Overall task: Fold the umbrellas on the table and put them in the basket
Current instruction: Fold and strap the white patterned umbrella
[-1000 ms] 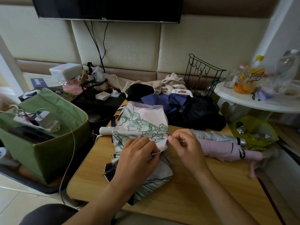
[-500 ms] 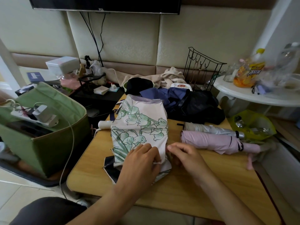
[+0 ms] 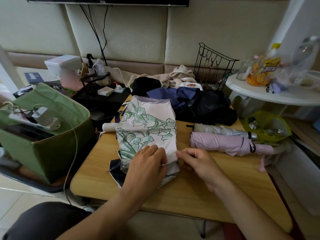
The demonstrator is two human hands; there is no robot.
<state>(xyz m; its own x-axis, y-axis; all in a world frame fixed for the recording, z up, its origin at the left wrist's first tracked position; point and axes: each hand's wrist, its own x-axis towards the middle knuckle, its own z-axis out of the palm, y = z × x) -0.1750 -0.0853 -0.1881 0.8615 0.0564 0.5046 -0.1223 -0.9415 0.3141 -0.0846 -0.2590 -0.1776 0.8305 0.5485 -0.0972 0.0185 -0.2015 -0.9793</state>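
- Table (image 3: 173, 196): wooden top, carries every umbrella in view; none has reached the basket as far as I can see, so my read is the task is roughly mid-way on folding and zero on stowing.
- Basket (image 3: 57, 149): green fabric bin, off the table's left edge, on the floor side. Holds a power strip (image 3: 34, 118) with adapters and a cable; no umbrella visible inside.
- Dark umbrellas (image 3: 199, 104): navy and black fabric heaped at the table's far edge, loose and unrolled. Judged as not folded yet; count unclear.
- Floral umbrella (image 3: 147, 129): white-pink canopy with green print, centre of the table, running from far edge toward near edge; its white handle (image 3: 109, 126) pokes out toward the left edge. Canopy is collapsed but panels are flat and spread, dark lining showing at the near-left. This is the one in work.
- Pink umbrella (image 3: 225, 142): rolled tight, strap closed, near the right edge. Looks done, needs moving only.
- Silver umbrella (image 3: 223, 131): rolled, touching the pink one on its far side. Same status.
- Left hand (image 3: 147, 165): rests on the floral canopy's near end, fingers curled, pinching a fabric fold.
- Right hand (image 3: 199, 163): just beside the left, fingertips pinching the canopy's right edge.
- Remaining: pleat, roll, strap floral; fold dark ones; bin all.
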